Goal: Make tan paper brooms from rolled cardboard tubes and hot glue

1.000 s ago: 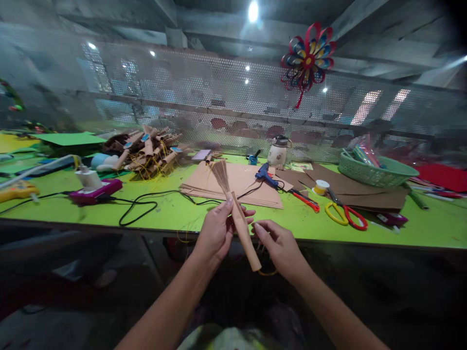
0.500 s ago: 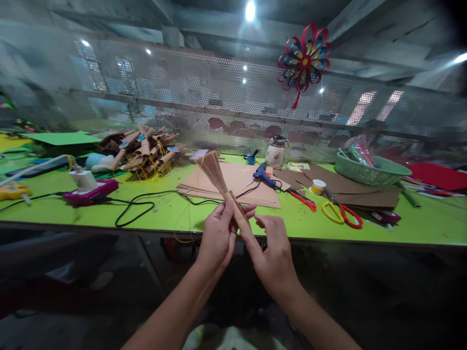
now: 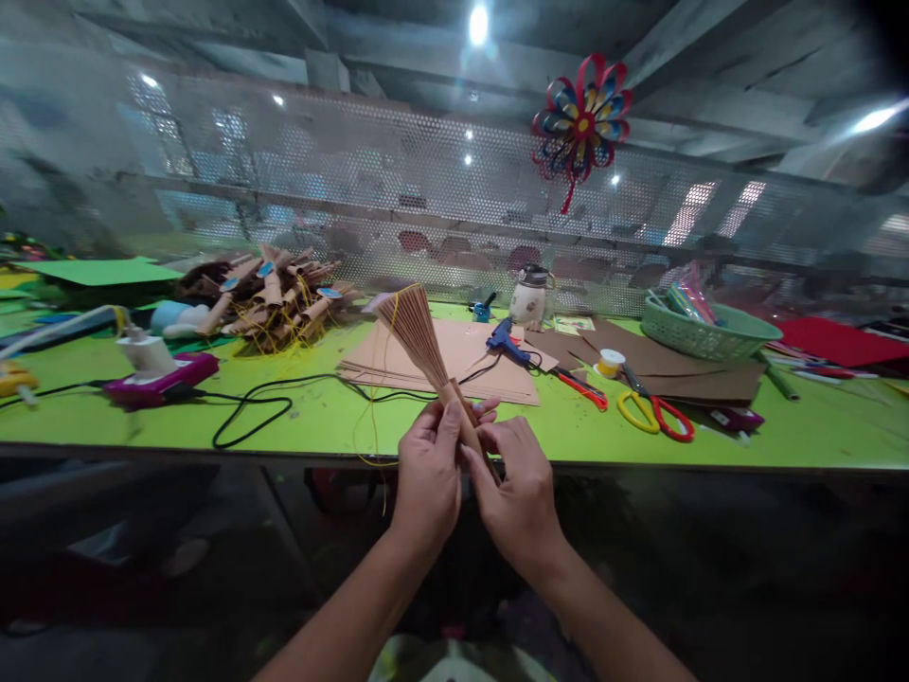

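1. Pleated brown paper piece (image 3: 418,343): in both hands, over the table's near edge; ribbed end fanned up and away to the left, narrow end down between the hands.
2. Left hand (image 3: 430,464): closed around its middle, thumb on top. Right hand (image 3: 518,488): thumb and fingers together on the lower part, just beside the left.
3. Yellow string (image 3: 373,421): loops loosely from the fan's side, past the edge of the green table (image 3: 341,426).
4. Beyond: flat brown sheets (image 3: 497,386); blue glue gun (image 3: 507,339) on them.
5. Right of these: red-handled tool (image 3: 588,391), spool (image 3: 609,363) wound with pale yellow, scissors (image 3: 657,413) with one yellow and one red handle loop.
6. Green basket (image 3: 714,334), far right: openwork wall, clear and pinkish plastic packets (image 3: 688,296) inside, heaped above the rim; their contents unclear.
7. White lidded bottle (image 3: 529,301), at the back: dark top on, inside hidden. Small blue container (image 3: 483,311) to its left; contents cannot be made out.
8. Left: heap of brown paper pieces (image 3: 274,308), yellow strings, blue labels.
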Demonstrator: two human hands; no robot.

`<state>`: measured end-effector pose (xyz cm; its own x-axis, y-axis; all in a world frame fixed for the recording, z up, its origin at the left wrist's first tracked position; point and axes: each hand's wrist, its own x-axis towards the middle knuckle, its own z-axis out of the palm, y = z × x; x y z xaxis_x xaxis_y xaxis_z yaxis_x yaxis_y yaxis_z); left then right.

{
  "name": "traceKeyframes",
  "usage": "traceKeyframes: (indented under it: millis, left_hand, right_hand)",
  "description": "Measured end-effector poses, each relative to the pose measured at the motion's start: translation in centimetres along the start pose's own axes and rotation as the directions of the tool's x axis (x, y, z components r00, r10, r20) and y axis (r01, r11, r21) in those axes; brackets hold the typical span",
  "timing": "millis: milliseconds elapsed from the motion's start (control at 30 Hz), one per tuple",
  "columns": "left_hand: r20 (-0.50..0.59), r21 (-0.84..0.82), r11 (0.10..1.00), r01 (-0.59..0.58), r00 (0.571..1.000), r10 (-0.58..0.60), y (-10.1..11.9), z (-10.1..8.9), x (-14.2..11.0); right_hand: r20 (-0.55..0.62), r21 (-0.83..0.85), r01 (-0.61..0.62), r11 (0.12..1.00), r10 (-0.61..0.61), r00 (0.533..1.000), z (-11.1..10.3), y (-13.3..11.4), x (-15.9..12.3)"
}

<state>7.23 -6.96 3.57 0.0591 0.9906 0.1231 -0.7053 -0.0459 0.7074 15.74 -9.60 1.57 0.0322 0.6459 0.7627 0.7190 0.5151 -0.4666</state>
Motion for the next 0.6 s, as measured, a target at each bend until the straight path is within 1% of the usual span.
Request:
traceKeyframes:
  millis: [133,233,333,433,600]
  left_hand:
    - [-0.014,-0.013,1.000,-0.008,1.000,0.007,-0.3,0.0,0.1]
    - [-0.030,-0.004,1.000,0.003,1.000,-0.003,-0.6,-0.3,0.4]
    - [-0.045,0.002,1.000,0.019,0.999,-0.019,-0.5,-0.5,0.8]
    - [-0.051,-0.004,1.000,0.011,0.999,-0.012,-0.4,-0.7,1.1]
    - [-0.020,-0.020,1.000,-0.008,1.000,0.007,-0.8,-0.8,1.4]
  right_hand:
    - [-0.025,0.008,0.006,1.000,-0.006,1.000,0.4,0.3,-0.1]
    - [-0.030,-0.014,-0.022,1.000,0.022,0.999,0.7,0.5,-0.5]
    - [-0.008,-0.070,-0.057,0.996,0.056,0.998,0.9,0.6,-1.2]
    - [0.029,-0.109,-0.052,0.993,0.056,0.998,0.8,0.7,-2.0]
    - [0.066,-0.067,-0.039,0.997,0.044,0.997,0.5,1.2,-2.1]
